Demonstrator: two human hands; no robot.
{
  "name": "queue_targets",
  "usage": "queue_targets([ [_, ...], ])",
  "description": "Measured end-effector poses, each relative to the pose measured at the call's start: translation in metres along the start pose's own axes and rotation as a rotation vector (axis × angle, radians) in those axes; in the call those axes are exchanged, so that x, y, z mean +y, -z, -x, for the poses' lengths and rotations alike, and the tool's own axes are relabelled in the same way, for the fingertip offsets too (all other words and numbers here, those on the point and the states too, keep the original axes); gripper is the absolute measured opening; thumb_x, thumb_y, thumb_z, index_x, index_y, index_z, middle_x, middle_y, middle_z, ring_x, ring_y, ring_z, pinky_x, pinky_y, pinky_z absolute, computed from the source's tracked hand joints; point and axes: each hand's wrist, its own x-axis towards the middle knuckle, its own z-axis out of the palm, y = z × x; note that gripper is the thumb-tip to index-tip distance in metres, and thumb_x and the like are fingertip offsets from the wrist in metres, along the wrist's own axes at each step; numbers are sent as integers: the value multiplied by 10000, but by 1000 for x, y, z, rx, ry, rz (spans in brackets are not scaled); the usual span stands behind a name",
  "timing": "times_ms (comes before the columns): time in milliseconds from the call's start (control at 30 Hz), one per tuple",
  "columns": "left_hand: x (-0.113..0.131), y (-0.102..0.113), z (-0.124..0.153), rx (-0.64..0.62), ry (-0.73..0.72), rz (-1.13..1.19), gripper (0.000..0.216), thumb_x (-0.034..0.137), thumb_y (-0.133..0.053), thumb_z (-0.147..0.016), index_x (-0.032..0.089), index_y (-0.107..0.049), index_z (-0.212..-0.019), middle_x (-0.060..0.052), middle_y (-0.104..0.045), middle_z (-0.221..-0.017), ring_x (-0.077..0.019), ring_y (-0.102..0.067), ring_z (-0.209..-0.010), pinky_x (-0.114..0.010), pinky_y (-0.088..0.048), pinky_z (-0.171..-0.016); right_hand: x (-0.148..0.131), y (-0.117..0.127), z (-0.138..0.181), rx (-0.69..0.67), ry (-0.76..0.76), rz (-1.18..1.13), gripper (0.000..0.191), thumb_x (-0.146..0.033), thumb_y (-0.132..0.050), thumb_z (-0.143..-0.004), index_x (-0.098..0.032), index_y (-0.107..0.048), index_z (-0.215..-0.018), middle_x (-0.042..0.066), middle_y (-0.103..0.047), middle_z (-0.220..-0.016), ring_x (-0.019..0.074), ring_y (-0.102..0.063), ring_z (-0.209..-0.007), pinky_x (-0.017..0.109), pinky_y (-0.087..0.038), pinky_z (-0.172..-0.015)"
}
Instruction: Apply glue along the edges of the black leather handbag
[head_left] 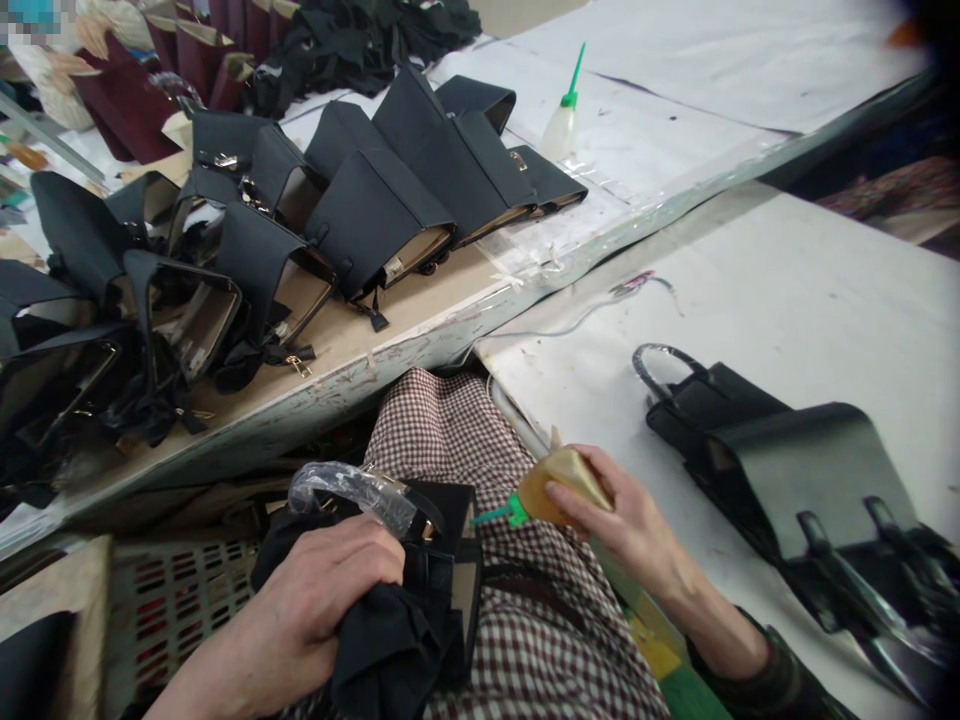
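Loads of black bags (pixel 247 240) are piled on the far bench (pixel 420 330) on the left, flaps up, some showing tan lining. Closer in, the left hand (pixel 315 610) is clamped down on a black handbag (pixel 420 610) sitting on a checked lap (pixel 480 450), with a plastic-wrapped handle (pixel 352 490) poking up just past the knuckles. Right hand (pixel 622 520) is wrapped around a tan glue bottle (pixel 562 485), green nozzle aimed at the bag. Further right, another black bag (pixel 795 480) lies on the white table (pixel 787 290). A second glue bottle (pixel 562 120) stands way back.
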Motion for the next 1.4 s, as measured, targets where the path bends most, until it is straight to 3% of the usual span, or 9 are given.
queue_targets([
  [100,3,-3,3,-10,6,-28,172,58,-539,-964,223,-493,-987,-16,-636,-934,-165,-567,-840,-286,-391,-733,-5,3,7,27,-50,-36,473,-619,-660,-907,-206,-627,-1137,41,-704,-903,266,-652,-779,363,-493,-631],
  [300,9,-12,9,20,-8,-105,248,-1,-533,-915,215,-517,-1034,-41,-658,-969,-191,-599,-875,-304,-406,-738,-10,-2,15,-36,-13,96,494,-607,-673,-883,-201,-619,-1160,61,-732,-964,296,-680,-839,435,-519,-770],
  [433,11,-15,11,35,-40,-171,240,26,-520,-929,212,-554,-1078,-44,-702,-997,-196,-645,-888,-301,-453,-755,-8,-7,11,-71,0,142,463,-596,-662,-895,-212,-615,-1148,61,-734,-947,299,-691,-829,443,-540,-754],
  [633,12,-15,11,43,-41,-227,275,8,-497,-907,210,-570,-1078,-43,-721,-998,-195,-672,-880,-299,-485,-748,-7,-4,5,-202,-198,-84,506,-645,-701,-862,-208,-613,-1103,8,-650,-802,193,-586,-578,305,-503,-432],
  [900,8,-16,11,35,-40,-189,255,14,-503,-913,206,-569,-1068,-52,-718,-989,-199,-679,-883,-298,-484,-753,-3,3,8,-150,-251,-291,498,-613,-749,-858,-164,-662,-1056,-1,-635,-786,116,-514,-512,240,-461,-410],
  [1100,6,-15,8,24,-39,-158,251,13,-515,-906,202,-563,-1064,-56,-715,-988,-200,-672,-880,-304,-468,-758,-9,0,10,-190,-270,-261,493,-611,-768,-844,-163,-687,-1032,14,-649,-780,142,-546,-534,248,-468,-406],
  [1400,5,-13,9,29,-27,-105,193,40,-564,-951,198,-569,-1063,-48,-701,-994,-182,-647,-897,-294,-454,-780,-23,-1,39,-274,-288,-586,381,-549,-815,-854,-194,-739,-970,20,-648,-772,148,-529,-571,207,-420,-379],
])
